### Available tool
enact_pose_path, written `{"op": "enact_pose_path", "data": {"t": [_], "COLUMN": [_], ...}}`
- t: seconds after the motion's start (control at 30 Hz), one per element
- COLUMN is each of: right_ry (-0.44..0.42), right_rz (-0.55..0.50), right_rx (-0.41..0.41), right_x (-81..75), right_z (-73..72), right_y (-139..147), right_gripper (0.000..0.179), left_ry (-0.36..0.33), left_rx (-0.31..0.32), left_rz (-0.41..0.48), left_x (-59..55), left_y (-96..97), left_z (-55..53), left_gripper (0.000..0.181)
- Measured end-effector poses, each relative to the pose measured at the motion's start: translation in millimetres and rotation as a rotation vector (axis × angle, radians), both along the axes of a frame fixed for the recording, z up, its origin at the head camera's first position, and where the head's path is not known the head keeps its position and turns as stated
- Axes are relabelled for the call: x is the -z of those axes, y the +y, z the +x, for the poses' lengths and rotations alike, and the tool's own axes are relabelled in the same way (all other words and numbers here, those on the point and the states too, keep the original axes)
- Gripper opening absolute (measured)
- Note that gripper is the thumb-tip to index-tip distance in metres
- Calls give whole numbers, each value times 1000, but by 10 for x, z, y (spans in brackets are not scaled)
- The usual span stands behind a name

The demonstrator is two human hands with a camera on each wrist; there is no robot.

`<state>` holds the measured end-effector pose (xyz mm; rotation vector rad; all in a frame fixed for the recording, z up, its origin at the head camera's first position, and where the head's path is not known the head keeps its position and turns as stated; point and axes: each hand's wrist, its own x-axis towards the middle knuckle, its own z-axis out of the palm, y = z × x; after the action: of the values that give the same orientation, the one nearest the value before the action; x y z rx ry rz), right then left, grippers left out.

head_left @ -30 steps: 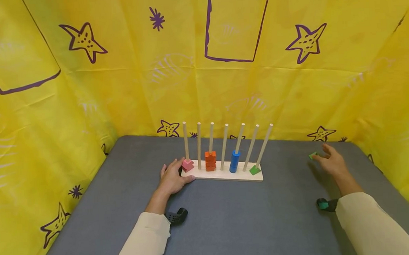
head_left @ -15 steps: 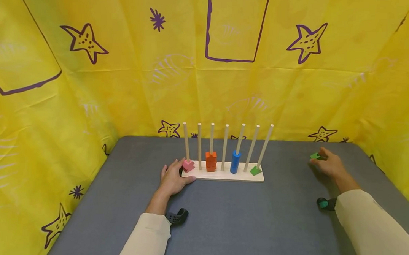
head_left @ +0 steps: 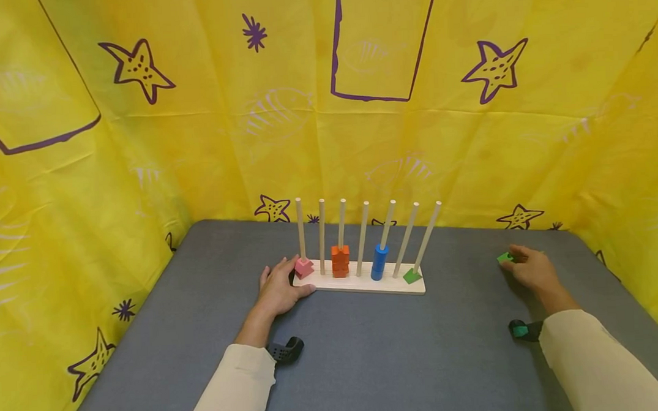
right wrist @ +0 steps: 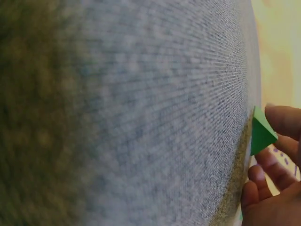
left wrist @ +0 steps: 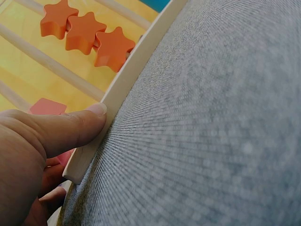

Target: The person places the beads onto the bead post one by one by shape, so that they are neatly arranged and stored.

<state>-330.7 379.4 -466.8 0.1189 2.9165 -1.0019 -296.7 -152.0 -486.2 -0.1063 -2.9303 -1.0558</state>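
My left hand (head_left: 277, 291) grips the left end of a wooden peg board (head_left: 360, 284), its thumb (left wrist: 77, 126) along the front edge. Seven is not counted here: several upright pegs rise from the board. A pink block (head_left: 303, 269) sits on the leftmost peg, beside my fingers. Orange star blocks (head_left: 340, 262) are stacked on another peg, and blue round blocks (head_left: 379, 263) on one further right. At the rightmost peg's foot lies a green triangular block (head_left: 412, 276). Far to the right, my right hand (head_left: 536, 275) pinches another green triangular block (right wrist: 261, 134) close over the table.
A grey cloth-covered table (head_left: 402, 362) lies under everything. Yellow fabric (head_left: 206, 162) with purple star and fish drawings hangs behind it and at both sides. A dark wrist strap piece (head_left: 285, 349) sticks out by the left sleeve.
The right hand's fingers have curled further over the green triangular block, which has turned and shifted slightly. The left hand stays on the peg board.
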Motion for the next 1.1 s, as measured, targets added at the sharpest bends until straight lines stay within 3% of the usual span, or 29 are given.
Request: {"op": "enact_pose_path", "data": {"t": [0.2, 0.57, 0.77, 1.1], "right_ry": [62, 176, 145, 145], "right_rz": [154, 190, 156, 218], "right_rx": [-32, -81, -98, -166], "right_x": [-2, 74, 36, 22], "right_z": [15, 12, 14, 41], "right_y": [-11, -15, 3, 40], "right_gripper": [54, 43, 54, 50], "left_ry": [-3, -1, -4, -11], "left_rx": [0, 3, 5, -2], "left_rz": [7, 5, 9, 8], "left_x": [7, -6, -13, -9], "left_y": [-5, -4, -4, -6], "left_z": [1, 3, 6, 0], "left_gripper": [81, 81, 81, 82]}}
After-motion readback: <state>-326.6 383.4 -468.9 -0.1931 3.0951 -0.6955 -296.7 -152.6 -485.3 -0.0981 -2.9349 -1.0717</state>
